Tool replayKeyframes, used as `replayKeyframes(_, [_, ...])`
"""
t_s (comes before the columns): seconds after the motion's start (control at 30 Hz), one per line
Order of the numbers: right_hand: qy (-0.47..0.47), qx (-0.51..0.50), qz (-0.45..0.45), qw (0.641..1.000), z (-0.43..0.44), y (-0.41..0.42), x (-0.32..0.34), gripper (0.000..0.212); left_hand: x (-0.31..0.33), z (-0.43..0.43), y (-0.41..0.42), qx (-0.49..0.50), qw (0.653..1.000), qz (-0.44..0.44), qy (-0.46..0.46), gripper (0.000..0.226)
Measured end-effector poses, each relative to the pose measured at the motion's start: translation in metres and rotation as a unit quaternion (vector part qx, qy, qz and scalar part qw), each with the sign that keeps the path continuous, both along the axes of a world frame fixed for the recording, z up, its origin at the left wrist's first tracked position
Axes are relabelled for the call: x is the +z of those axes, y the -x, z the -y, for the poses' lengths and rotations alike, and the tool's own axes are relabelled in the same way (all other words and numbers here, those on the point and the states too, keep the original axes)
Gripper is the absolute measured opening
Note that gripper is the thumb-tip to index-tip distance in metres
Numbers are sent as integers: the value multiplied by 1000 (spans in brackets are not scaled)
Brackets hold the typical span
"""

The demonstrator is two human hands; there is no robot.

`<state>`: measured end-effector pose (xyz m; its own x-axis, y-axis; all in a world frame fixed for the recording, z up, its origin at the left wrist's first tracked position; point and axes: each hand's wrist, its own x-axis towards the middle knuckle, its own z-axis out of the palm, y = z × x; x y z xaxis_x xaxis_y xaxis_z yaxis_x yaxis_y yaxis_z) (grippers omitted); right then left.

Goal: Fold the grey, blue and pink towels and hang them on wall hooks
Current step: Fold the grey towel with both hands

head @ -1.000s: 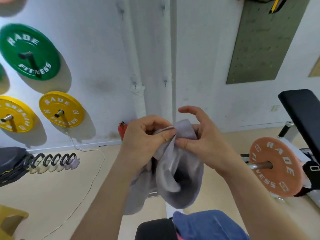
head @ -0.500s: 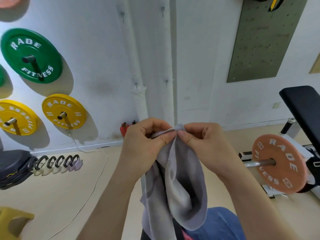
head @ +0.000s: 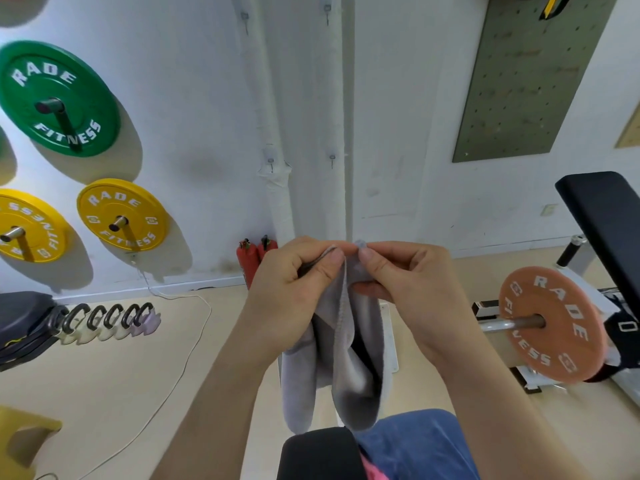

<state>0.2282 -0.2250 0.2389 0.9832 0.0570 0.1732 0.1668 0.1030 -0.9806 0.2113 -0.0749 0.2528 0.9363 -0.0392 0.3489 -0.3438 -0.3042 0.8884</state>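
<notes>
Top hem of grey towel (head: 346, 358) hidden inside left grip (head: 294, 292) and right grip (head: 408, 282), blue towel (head: 415, 448) cut off by bottom edge, pink towel (head: 372, 471) a sliver only, mostly hidden under the blue, black desk (head: 318, 452) cropped at bottom, wall hooks (head: 331, 160) too small to tell their shape, outer yellow plate (head: 24, 225) cropped at left edge.

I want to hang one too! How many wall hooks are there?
4: the top left hook, the top right hook, the lower left hook and the lower right hook. More may be out of view.

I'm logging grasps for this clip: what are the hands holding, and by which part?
The grey towel. The left hand and the right hand each pinch its top edge, close together; the rest hangs below.
</notes>
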Motion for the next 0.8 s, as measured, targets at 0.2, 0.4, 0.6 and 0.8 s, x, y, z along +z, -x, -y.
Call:
replayKeyframes(0.2, [-50,47,-24,997,-5,2,-3,14,-2,2,-4,5,999,-8,45,35])
replayKeyframes(0.4, [-76,42,3,996,-7,3,-4,15,-5,-3,-11,70,995,-12,77,23])
replayKeyframes(0.6, [27,43,57,997,-5,2,1,15,-4,-11,-15,21,999,-9,46,29])
replayKeyframes(0.8, [105,76,85,988,-3,-7,8,10,-9,-14,-16,-2,996,-45,71,17])
